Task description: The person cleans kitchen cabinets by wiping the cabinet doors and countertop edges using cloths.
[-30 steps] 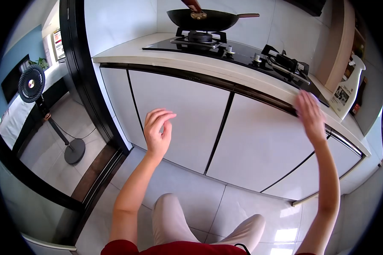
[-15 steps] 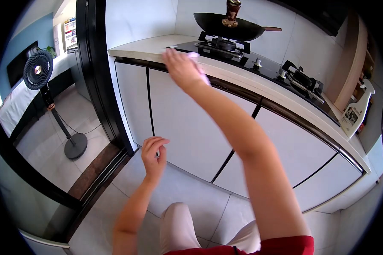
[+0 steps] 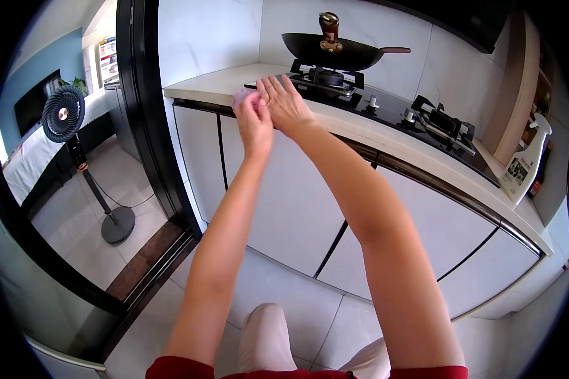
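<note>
My left hand (image 3: pixel 256 129) is closed on a crumpled pink cloth (image 3: pixel 241 96), which bulges out past its fingers at the front edge of the counter (image 3: pixel 208 82). Close against it on the right, my right hand (image 3: pixel 286 106) has its fingers stretched out and slightly spread, back upward, near the stove's left front corner. The two hands meet or overlap at the fingertips. Part of the cloth is hidden behind the fingers.
Behind the hands, a black wok (image 3: pixel 335 52) rests on the left burner of the gas stove (image 3: pixel 385 112). A white board (image 3: pixel 526 165) leans at the counter's right end. Cabinet doors (image 3: pixel 284 189) run below. Left, a standing fan (image 3: pixel 64 114) is beyond a black door frame (image 3: pixel 146 114).
My left hand has risen from low before the cabinets to the counter edge and now grips the cloth. My right hand, earlier over the cloth, has shifted slightly right and down with fingers apart.
</note>
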Tool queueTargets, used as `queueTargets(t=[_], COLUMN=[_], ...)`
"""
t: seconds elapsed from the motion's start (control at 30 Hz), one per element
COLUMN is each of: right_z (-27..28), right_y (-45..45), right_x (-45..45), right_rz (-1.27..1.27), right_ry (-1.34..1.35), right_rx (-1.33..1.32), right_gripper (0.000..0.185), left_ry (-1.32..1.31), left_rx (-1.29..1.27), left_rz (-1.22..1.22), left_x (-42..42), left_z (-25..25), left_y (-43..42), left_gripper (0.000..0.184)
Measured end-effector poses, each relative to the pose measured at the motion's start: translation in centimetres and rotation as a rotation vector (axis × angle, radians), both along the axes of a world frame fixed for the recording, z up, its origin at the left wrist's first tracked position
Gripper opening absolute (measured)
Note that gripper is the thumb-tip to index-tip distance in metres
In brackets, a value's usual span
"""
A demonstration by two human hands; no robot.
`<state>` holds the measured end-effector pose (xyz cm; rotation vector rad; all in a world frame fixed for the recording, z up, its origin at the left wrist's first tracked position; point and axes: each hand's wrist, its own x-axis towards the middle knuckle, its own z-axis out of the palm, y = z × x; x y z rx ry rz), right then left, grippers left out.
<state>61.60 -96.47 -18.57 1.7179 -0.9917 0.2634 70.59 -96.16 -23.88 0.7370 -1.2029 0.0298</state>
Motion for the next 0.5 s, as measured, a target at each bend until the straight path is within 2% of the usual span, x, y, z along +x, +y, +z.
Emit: queueTargets(t=[0.03,0.07,0.13,0.2,0.27,0.3,0.37,0.5], right_z=[-0.3,-0.2,-0.2,-0.5,-1.1,-1.1,-1.1,-0.2], right_y=[0.4,0.6,1.3,1.5,1.3,1.7,3.6,12.2], right_x=[-0.5,-1.0,-1.6,-2.0,-2.7,-4.1,-7.3,-15.0], right_rz=[0.056,0.058,0.381,0.408,0.460,0.553,0.581,0.455], right_ry=[0.002,0.001,0.167,0.158,-0.070,-0.021,0.000,0.062], right_rx=[-0.085,-0.089,-0.053,0.027,0.162,0.059,0.041,0.141], right_gripper=[0.056,0.056,0.056,0.056,0.047,0.040,0.037,0.041], left_ry=[0.146,0.144,-0.062,-0.114,-0.105,-0.066,-0.146,-0.298], left_rx=[0.179,0.175,0.147,0.097,-0.061,-0.060,-0.108,-0.163], left_rz=[-0.084,-0.082,0.354,0.386,0.260,0.221,0.133,0.011], left_x=[0.5,0.8,1.4,1.3,0.8,-0.7,-3.2,-8.7], left_z=[0.0,-0.2,-0.8,-1.7,-2.8,-3.2,-4.0,-4.4], left_y=[-0.7,-1.4,-1.4,-1.7,-2.2,-1.3,1.6,7.0], left_gripper=[0.028,0.028,0.035,0.041,0.042,0.043,0.043,0.041])
